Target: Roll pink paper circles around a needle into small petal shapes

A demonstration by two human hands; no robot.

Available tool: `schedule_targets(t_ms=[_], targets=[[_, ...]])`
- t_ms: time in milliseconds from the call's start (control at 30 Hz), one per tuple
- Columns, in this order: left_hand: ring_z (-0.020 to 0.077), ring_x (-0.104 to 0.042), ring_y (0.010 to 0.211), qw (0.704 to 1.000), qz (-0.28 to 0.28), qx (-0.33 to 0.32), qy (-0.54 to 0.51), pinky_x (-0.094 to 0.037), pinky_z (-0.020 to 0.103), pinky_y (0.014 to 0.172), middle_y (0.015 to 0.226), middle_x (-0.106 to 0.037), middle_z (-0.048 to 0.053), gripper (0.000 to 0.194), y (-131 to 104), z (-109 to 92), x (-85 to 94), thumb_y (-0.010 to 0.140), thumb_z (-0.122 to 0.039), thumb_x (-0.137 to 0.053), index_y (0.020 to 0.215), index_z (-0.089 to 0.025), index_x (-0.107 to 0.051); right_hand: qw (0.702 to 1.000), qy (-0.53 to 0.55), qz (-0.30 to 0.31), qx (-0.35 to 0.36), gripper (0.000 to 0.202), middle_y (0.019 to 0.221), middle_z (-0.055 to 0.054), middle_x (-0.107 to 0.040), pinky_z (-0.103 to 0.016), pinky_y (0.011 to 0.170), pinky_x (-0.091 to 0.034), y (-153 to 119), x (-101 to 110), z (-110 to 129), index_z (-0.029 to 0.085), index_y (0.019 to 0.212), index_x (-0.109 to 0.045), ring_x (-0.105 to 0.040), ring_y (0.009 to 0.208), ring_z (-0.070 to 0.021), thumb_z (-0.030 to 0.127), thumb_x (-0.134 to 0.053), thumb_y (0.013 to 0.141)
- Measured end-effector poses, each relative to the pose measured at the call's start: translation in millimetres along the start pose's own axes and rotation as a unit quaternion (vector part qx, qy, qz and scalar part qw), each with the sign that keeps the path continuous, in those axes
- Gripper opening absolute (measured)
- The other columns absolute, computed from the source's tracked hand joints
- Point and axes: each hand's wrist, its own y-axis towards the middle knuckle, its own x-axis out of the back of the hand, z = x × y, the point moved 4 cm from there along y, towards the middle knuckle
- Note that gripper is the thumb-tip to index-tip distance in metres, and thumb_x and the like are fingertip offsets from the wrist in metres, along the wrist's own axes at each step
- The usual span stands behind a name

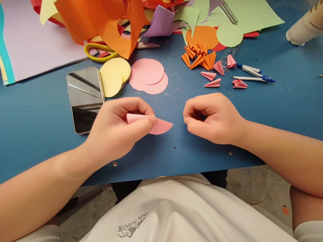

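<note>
My left hand (121, 126) is closed in a pinch on a piece of pink paper (163, 126), curled at its left side and tapering to a point at the right. My right hand (212, 117) is also closed, thumb against index finger, just above the blue table. A thin metal wire (174, 97) sticks out from its curled fingers toward the upper left; the grip itself is hidden. Beyond my hands lie overlapping pink paper circles (148, 75) and yellow paper circles (113, 77). Several orange paper cones (199, 57) and pink paper cones (213, 83) are grouped at the upper right.
Left of the yellow circles lies a phone (85, 101). Yellow-handled scissors (101, 53) sit partly under orange paper scraps (101, 23). A blue-and-white compass (254, 77) lies right of the cones. A bottle (306, 25) stands far right. The table's front edge (174, 173) is near my body.
</note>
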Motion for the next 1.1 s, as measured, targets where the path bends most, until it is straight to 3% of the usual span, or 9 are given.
schedule_targets(t_ms=[167,267,433,600,700,800,900,1100], targets=[[0.0109,-0.057,0.056,0.994,0.112,-0.002,0.0,-0.043,0.022,0.05,0.065,-0.067,-0.002,0.012,-3.1,-5.0,-14.9,0.084,-0.025,-0.073,0.073,-0.02,-0.072,0.998,0.051,0.017,0.042,0.017,0.072,0.001,-0.065,-0.023,0.058,-0.046,-0.4,-9.2,4.3,0.018,0.081,-0.066,-0.054,0.062,-0.0099,0.017,-0.062,0.097],[0.0111,-0.063,0.057,0.997,0.076,-0.017,-0.027,-0.049,0.021,0.052,0.067,-0.07,-0.003,0.01,-2.9,-5.9,-15.2,0.083,-0.025,-0.08,0.09,-0.021,-0.074,0.996,0.044,0.031,0.067,0.014,0.073,0.0,-0.068,-0.021,0.058,-0.046,-1.5,-15.2,6.8,0.016,0.084,-0.07,-0.056,0.062,-0.0087,0.017,-0.065,0.097],[0.0148,-0.073,0.068,0.998,-0.01,-0.05,-0.03,-0.058,0.024,0.061,0.075,-0.074,-0.004,0.055,-7.0,-3.4,-11.4,0.08,-0.023,-0.086,0.129,-0.024,-0.062,0.996,0.054,0.05,0.054,0.009,0.076,0.0,-0.071,-0.02,0.059,-0.05,-1.9,-18.6,4.7,0.015,0.087,-0.072,-0.06,0.063,-0.0089,0.014,-0.067,0.094],[0.0138,-0.073,0.071,0.994,0.017,-0.106,-0.013,-0.061,0.024,0.068,0.079,-0.077,-0.003,0.044,-11.8,-2.6,-16.0,0.082,-0.023,-0.084,0.121,-0.023,-0.064,0.995,0.086,0.05,0.032,0.007,0.075,0.0,-0.07,-0.02,0.057,-0.049,-1.7,-20.1,3.3,0.014,0.085,-0.072,-0.058,0.061,-0.0081,0.011,-0.068,0.09],[0.0123,-0.072,0.071,0.992,0.04,-0.12,-0.004,-0.061,0.023,0.069,0.08,-0.076,-0.004,0.049,-12.1,-3.0,-17.2,0.079,-0.022,-0.087,0.122,-0.021,-0.063,0.992,0.119,0.031,0.023,0.01,0.071,0.001,-0.067,-0.02,0.057,-0.048,-1.2,-20.4,3.6,0.014,0.081,-0.071,-0.057,0.06,-0.008,0.013,-0.069,0.091],[0.0097,-0.069,0.067,0.993,0.055,-0.106,0.009,-0.058,0.019,0.062,0.08,-0.075,-0.005,0.051,-10.2,-1.8,-18.9,0.081,-0.019,-0.084,0.126,-0.019,-0.062,0.986,0.163,0.02,-0.002,0.014,0.074,-0.001,-0.069,-0.021,0.059,-0.05,-0.7,-21.6,1.8,0.014,0.081,-0.071,-0.059,0.064,-0.0099,0.018,-0.069,0.094],[0.0084,-0.066,0.064,0.994,0.069,-0.082,0.005,-0.055,0.017,0.058,0.079,-0.074,-0.005,0.041,-7.9,0.8,-22.8,0.086,-0.021,-0.08,0.122,-0.018,-0.063,0.986,0.168,0.017,-0.005,0.012,0.074,-0.001,-0.07,-0.022,0.059,-0.049,-0.9,-23.1,0.1,0.014,0.081,-0.073,-0.06,0.065,-0.0103,0.018,-0.07,0.092],[0.0118,-0.067,0.07,0.989,0.128,-0.068,0.029,-0.056,0.023,0.064,0.092,-0.076,-0.002,0.032,-8.6,1.4,-29.4,0.088,-0.025,-0.076,0.118,-0.021,-0.068,0.982,0.189,0.006,-0.023,0.01,0.072,-0.001,-0.07,-0.023,0.059,-0.048,-0.6,-21.1,1.3,0.015,0.078,-0.074,-0.059,0.065,-0.011,0.013,-0.071,0.087]])
